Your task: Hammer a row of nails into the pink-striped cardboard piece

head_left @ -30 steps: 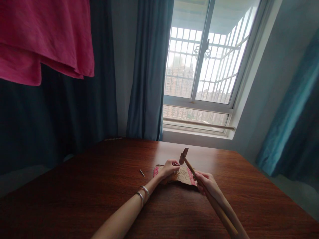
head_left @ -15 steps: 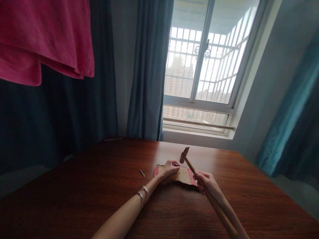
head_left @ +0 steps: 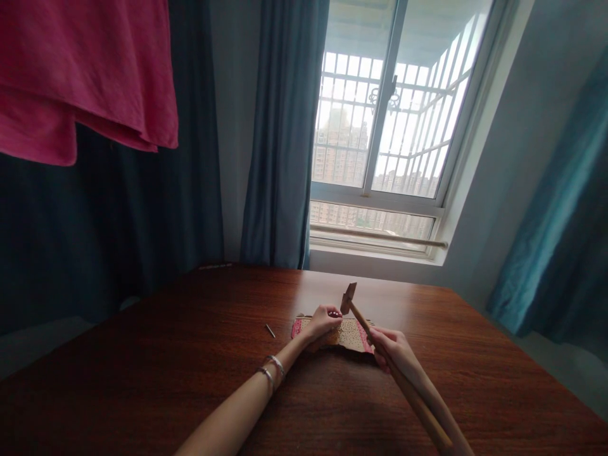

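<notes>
A small perforated tan board (head_left: pixel 350 333) with pink side edges lies on the dark wooden table (head_left: pixel 190 367). My left hand (head_left: pixel 323 320), bracelets on its wrist, rests on the board's left part with fingers pinched together on something small I cannot make out. My right hand (head_left: pixel 393 351) is wrapped round the long wooden handle of a hammer (head_left: pixel 349 297). The hammer's head hangs just right of my left fingertips, a little above the board.
A short thin metal rod (head_left: pixel 270 330) lies on the table left of the board. Behind the table are blue curtains (head_left: pixel 280 133), a barred window (head_left: pixel 389 120) and a hanging pink cloth (head_left: pixel 85 69) at upper left.
The hammer head rose slightly half a second ago and has come down again close to my left fingertips. My left hand has stayed in place on the board.
</notes>
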`<state>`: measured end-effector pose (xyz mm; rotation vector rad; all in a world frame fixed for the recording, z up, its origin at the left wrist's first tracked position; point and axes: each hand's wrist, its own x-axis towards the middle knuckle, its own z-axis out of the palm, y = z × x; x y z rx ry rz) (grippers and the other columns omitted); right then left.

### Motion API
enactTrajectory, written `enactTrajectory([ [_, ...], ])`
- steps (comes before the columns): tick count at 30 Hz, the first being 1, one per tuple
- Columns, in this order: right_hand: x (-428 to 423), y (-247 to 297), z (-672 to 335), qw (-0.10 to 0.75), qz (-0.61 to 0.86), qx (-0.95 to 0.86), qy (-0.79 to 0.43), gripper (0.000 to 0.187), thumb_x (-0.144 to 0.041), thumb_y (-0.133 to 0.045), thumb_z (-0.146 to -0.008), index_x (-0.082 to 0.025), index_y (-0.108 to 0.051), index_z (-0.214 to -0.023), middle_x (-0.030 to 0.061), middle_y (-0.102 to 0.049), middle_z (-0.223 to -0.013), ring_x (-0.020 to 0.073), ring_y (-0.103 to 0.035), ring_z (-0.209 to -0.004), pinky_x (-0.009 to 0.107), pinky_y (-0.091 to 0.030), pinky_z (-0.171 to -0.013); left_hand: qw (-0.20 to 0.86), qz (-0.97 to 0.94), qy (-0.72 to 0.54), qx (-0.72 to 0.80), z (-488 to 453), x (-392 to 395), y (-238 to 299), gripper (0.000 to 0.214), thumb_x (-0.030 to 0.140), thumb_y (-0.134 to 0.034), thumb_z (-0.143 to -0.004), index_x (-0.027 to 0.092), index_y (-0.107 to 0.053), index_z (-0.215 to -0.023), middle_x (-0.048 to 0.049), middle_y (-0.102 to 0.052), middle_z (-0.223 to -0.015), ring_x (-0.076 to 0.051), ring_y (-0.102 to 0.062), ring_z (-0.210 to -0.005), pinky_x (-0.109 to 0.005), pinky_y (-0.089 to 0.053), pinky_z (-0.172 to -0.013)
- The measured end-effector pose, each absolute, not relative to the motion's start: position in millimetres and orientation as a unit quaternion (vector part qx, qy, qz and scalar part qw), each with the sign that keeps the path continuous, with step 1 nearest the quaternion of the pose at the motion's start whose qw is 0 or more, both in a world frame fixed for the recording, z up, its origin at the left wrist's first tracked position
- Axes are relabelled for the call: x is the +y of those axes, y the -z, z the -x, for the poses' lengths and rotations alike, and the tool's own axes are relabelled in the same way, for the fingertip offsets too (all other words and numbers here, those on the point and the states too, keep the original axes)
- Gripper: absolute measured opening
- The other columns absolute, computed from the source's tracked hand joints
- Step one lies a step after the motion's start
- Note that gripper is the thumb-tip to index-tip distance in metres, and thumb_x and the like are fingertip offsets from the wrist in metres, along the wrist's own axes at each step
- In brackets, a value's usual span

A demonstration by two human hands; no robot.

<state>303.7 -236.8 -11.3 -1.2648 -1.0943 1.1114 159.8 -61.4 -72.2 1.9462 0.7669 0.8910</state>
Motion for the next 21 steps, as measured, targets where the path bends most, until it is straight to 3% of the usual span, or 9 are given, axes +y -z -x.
enactTrajectory([
  [21,-237.1,12.7,-303.1,0.548,0.54,-0.45,-0.453,0.045,-0.058,-0.059,-0.066,-0.013,-0.058,-0.072,-0.0062,-0.041,-0.041,0.0054,-0.035,-0.031,0.017,-0.028,-0.027,0.416,-0.781,-0.36,0.297,-160.8,-57.2,77.9,0.02,0.024,-0.059,-0.065,0.011,-0.067,-0.077,-0.0046,-0.067,-0.075,-0.016,-0.059,-0.073,-0.023,-0.043,-0.066],
])
